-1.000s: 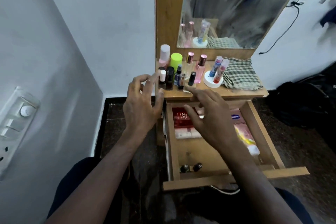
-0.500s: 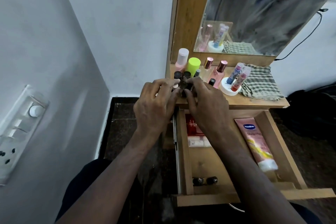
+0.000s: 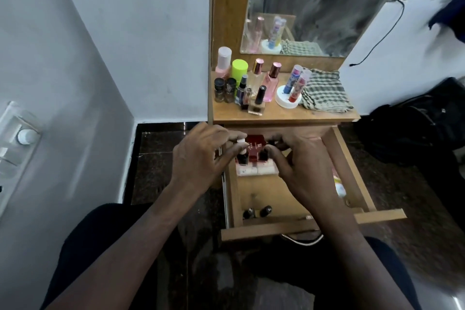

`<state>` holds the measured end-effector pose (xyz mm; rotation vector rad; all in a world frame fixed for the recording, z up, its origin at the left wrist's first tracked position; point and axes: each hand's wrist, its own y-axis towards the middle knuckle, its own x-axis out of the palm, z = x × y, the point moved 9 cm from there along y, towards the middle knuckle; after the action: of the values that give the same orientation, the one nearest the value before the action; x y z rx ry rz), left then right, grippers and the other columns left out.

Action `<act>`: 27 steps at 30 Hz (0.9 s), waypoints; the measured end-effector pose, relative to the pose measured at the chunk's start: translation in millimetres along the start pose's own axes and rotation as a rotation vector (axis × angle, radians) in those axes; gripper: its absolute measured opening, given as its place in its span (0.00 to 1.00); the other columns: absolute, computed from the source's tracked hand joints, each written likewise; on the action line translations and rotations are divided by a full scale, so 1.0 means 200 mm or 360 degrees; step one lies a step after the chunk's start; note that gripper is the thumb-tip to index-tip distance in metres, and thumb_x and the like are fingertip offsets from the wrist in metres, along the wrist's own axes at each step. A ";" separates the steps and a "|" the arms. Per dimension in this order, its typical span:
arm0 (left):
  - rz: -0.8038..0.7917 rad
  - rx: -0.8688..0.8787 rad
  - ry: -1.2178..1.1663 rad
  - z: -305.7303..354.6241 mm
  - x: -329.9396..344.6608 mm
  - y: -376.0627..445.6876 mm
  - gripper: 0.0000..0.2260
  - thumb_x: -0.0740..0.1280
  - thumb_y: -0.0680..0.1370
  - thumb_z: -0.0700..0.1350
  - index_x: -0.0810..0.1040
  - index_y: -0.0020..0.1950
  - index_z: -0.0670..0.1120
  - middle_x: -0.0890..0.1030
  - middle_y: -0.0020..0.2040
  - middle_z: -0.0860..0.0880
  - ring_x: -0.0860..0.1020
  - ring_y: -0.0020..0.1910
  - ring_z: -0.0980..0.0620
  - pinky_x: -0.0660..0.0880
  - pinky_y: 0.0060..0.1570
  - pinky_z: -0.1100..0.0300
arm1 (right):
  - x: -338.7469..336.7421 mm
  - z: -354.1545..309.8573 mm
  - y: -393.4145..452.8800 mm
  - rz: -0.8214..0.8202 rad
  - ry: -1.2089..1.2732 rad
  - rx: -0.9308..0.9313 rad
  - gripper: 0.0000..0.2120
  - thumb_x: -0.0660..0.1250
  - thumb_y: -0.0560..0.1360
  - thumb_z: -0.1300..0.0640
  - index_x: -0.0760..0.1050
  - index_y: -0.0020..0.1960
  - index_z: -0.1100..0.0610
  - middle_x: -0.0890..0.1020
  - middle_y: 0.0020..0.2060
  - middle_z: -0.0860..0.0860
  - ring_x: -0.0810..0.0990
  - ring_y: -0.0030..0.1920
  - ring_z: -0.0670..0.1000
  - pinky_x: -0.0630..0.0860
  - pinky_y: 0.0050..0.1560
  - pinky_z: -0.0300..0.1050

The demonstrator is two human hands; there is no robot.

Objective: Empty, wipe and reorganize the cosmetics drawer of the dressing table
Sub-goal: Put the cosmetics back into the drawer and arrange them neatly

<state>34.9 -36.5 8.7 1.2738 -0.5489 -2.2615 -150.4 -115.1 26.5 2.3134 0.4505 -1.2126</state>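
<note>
Soft, even indoor light, rather dim toward the dark floor (image 3: 161,158). The mirror (image 3: 314,7) shows streaky glare. Wide-angle bending curves the wall (image 3: 75,83) and edges; the right side and lower right corner are smeared by motion blur

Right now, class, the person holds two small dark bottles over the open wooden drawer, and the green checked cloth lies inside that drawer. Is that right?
Not quite. The head view shows the green checked cloth on the tabletop beside the mirror, not inside the open wooden drawer. The left hand and right hand do hold small dark bottles over it.
</note>
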 end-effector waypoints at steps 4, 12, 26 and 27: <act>-0.0456 0.0128 -0.0018 0.05 0.16 -0.07 0.12 0.69 0.79 0.65 0.85 0.59 0.63 0.84 0.49 0.62 0.74 0.46 0.60 0.74 0.32 0.60 | 0.11 0.11 -0.07 -0.0327 -0.0115 -0.0018 0.05 0.73 0.78 0.42 0.83 0.54 0.38 0.83 0.45 0.38 0.77 0.37 0.39 0.79 0.41 0.48; -0.0971 0.0119 0.0047 0.09 0.29 -0.14 0.15 0.72 0.72 0.68 0.83 0.57 0.69 0.81 0.49 0.61 0.79 0.42 0.62 0.80 0.38 0.59 | 0.18 0.22 -0.12 -0.0564 -0.0187 -0.0003 0.06 0.74 0.77 0.40 0.84 0.53 0.35 0.86 0.45 0.33 0.82 0.40 0.39 0.82 0.45 0.49; -0.1212 0.0284 -0.0016 0.09 0.34 -0.18 0.12 0.71 0.73 0.71 0.84 0.52 0.69 0.76 0.46 0.65 0.73 0.49 0.61 0.75 0.41 0.62 | 0.36 0.19 -0.19 -0.0995 0.0171 -0.0115 0.06 0.73 0.80 0.46 0.88 0.53 0.45 0.88 0.42 0.42 0.83 0.45 0.40 0.80 0.48 0.39; -0.1211 0.0289 -0.0021 0.09 0.34 -0.18 0.11 0.71 0.74 0.71 0.84 0.53 0.70 0.76 0.46 0.65 0.73 0.49 0.61 0.74 0.40 0.62 | 0.36 0.21 -0.18 -0.0988 0.0139 -0.0078 0.08 0.71 0.81 0.46 0.87 0.52 0.46 0.88 0.42 0.43 0.83 0.45 0.41 0.81 0.49 0.44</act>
<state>-18.1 -46.1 -48.8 1.7833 -0.2998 -2.8716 -156.6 -103.6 -64.5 2.2581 1.2837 -1.3407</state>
